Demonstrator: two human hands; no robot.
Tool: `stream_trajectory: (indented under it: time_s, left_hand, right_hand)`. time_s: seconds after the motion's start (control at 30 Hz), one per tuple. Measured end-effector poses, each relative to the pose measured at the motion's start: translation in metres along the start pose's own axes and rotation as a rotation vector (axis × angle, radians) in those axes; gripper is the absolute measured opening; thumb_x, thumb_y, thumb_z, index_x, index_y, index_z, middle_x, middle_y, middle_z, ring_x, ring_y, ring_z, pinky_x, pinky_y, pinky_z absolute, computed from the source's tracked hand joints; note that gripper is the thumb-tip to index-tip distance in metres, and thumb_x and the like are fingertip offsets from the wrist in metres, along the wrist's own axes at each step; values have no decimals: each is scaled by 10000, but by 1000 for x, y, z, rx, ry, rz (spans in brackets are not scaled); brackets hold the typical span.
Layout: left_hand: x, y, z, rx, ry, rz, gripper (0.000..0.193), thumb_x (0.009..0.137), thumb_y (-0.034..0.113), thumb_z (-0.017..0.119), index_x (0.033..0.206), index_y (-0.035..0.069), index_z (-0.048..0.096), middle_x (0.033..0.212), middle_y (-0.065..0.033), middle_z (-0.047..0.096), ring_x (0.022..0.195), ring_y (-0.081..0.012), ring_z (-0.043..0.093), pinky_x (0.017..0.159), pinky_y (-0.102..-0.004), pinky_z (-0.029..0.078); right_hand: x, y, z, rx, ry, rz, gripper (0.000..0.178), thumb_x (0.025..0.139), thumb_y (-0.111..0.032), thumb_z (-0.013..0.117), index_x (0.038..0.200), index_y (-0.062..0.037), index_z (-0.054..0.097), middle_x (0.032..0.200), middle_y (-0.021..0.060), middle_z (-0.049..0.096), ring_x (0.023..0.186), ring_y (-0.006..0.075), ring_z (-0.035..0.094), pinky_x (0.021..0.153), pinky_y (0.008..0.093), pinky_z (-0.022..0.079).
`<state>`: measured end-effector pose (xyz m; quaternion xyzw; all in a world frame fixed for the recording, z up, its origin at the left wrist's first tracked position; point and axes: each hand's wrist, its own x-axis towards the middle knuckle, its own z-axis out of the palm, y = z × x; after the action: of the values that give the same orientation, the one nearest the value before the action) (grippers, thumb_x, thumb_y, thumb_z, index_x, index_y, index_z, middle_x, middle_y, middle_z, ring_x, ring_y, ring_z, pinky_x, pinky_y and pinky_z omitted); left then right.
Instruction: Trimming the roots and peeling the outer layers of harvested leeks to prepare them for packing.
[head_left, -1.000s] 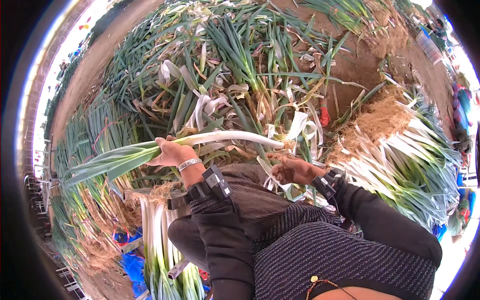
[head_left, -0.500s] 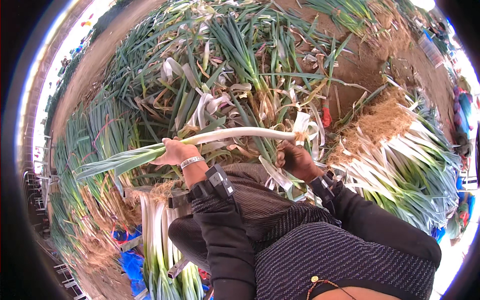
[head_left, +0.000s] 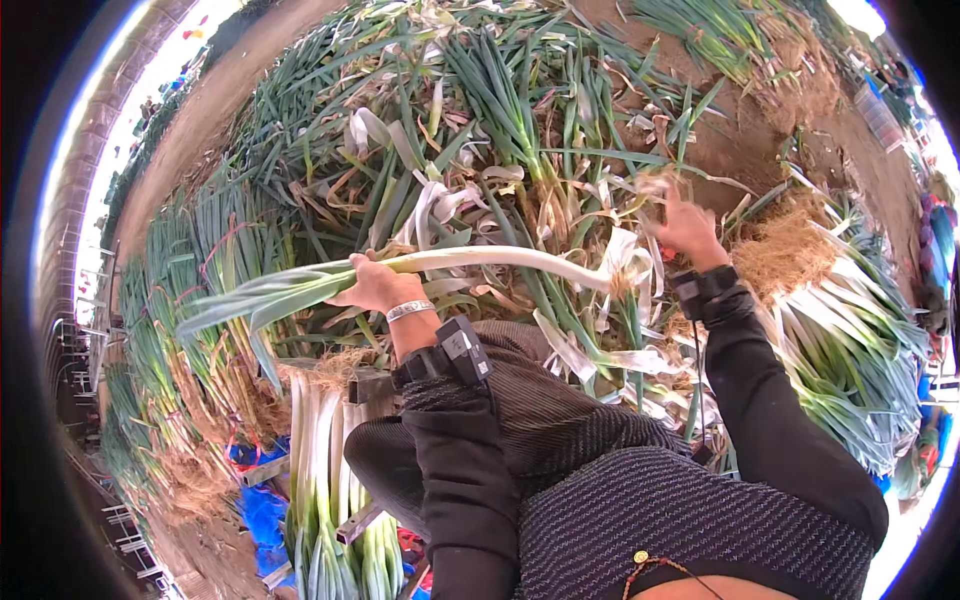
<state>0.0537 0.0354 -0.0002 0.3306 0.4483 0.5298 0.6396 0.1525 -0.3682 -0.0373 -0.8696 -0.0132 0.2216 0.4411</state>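
Note:
My left hand (head_left: 380,284) is closed round a long leek (head_left: 500,257), where its green leaves meet the white shank. The leek lies crosswise in front of me, leaves to the left, its root end at the right with loose peeled skin (head_left: 622,250) hanging there. Away from the leek, my right hand (head_left: 690,228) is raised beyond its root end, a finger stretched out. A pale, blurred scrap (head_left: 655,185) is at its fingertips, apparently leaving them. Under both hands spreads a heap of leek leaves and peelings (head_left: 400,190).
Trimmed leeks with brown roots (head_left: 840,310) are stacked at the right. Upright bundles of leeks (head_left: 210,310) stand at the left. Below my left arm, white-stemmed leeks (head_left: 320,470) rest by a metal frame (head_left: 360,522) and blue sheeting (head_left: 262,520). Bare soil (head_left: 735,130) shows beyond.
My right hand has moved from beside the leek's root end up and to the right, its fingers opening. My left hand keeps holding the leek. The view has shifted slightly.

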Motion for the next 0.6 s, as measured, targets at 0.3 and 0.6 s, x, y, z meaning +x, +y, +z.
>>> stream_trajectory:
  time_s: [0.3, 0.6]
  left_hand:
    - [2, -6, -4, -148, -409, -30, 556, 898, -45, 571, 1357, 142, 317, 1227, -120, 509, 980, -257, 626, 809, -412, 582]
    - [-26, 11, -7, -235, -599, -301, 525, 951, 53, 547, 1403, 163, 304, 1258, -115, 494, 1099, -286, 582, 860, -384, 515]
  right_hand:
    - [-43, -127, 144, -269, -135, -760, 633, 842, -245, 661, 1387, -50, 405, 1361, 215, 476, 1151, 371, 550, 982, 427, 442]
    - [-37, -164, 203, -88, 156, -823, 465, 785, -135, 681, 1221, -63, 534, 1109, 164, 585, 1013, 358, 589, 848, 429, 475]
